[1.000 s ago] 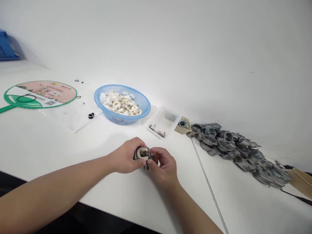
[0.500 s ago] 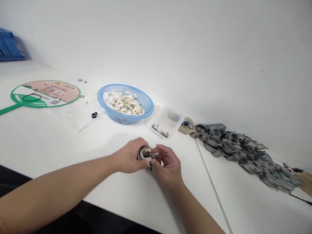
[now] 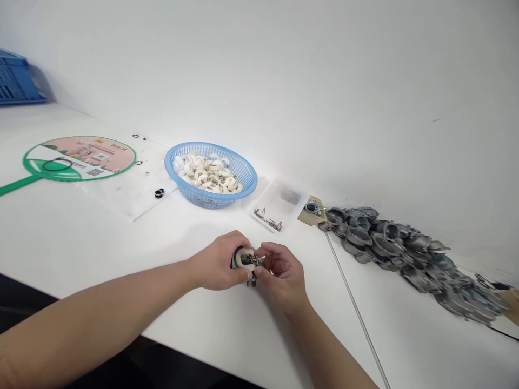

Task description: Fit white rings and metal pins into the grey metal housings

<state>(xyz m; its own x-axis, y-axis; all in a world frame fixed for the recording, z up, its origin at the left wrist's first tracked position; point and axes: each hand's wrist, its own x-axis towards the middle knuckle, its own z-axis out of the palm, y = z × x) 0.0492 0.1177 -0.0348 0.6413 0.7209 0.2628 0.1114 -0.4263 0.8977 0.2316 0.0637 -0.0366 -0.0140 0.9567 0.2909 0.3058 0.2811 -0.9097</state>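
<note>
Low in the centre of the frame, the left hand (image 3: 217, 265) and right hand (image 3: 284, 275) meet over the white surface (image 3: 121, 254), both sets of fingers clamped on a small white ring part (image 3: 244, 258) with what looks like a dark metal body beneath it. Above it sits a blue basket (image 3: 211, 173) of white rings. Grey metal fittings (image 3: 405, 248) trail toward the right edge.

Blue crate (image 3: 18, 84) cut by left edge, white-ringed part (image 3: 244, 258) half hidden, perhaps metal beneath.
</note>
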